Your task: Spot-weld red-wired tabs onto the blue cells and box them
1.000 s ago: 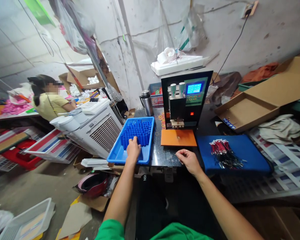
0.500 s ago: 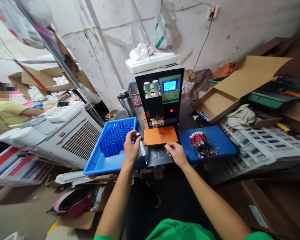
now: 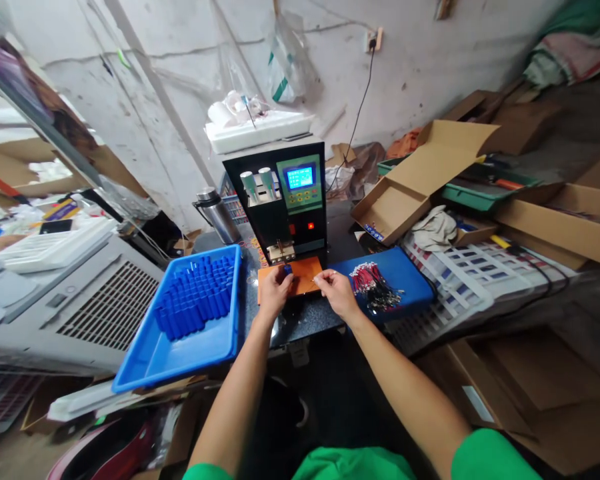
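The left hand [image 3: 274, 291] pinches a small blue cylinder [image 3: 288, 269] between its fingertips, over the orange pad [image 3: 307, 272] at the foot of the black machine [image 3: 280, 200]. The right hand [image 3: 336, 292] is closed on a thin wire — too fine to make out. At the worktop's left edge a blue tray [image 3: 180, 347] holds upright blue cylinders [image 3: 196, 303]; on the right, a blue mat [image 3: 405, 283] carries a bundle of red wires [image 3: 373, 283].

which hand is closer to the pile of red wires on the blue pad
Right. The right hand sits just left of the pile of red wires; the left hand is farther left, over the orange plate, holding a small blue cylinder.
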Demonstrator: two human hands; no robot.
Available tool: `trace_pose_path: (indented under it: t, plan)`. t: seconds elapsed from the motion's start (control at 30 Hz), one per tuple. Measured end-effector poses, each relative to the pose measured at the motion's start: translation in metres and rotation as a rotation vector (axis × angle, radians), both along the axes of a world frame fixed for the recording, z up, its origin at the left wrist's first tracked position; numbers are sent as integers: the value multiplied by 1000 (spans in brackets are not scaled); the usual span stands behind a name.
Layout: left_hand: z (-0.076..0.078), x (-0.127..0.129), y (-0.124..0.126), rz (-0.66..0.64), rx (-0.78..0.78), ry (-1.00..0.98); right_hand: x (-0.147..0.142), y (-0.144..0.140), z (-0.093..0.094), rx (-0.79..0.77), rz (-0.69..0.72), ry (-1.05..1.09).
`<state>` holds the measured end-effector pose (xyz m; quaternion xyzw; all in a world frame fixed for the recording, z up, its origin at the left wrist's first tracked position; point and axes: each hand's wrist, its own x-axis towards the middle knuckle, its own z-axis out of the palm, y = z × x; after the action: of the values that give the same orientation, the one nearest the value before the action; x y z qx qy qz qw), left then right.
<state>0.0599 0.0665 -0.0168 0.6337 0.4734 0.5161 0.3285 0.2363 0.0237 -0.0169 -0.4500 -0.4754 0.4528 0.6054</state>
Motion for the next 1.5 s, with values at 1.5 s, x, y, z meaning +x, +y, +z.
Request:
trace_pose_path:
  t: [1.5]
  plan:
    - [-11, 3, -3, 38, -6, -46, -52, 64, 2, 5, 13, -107]
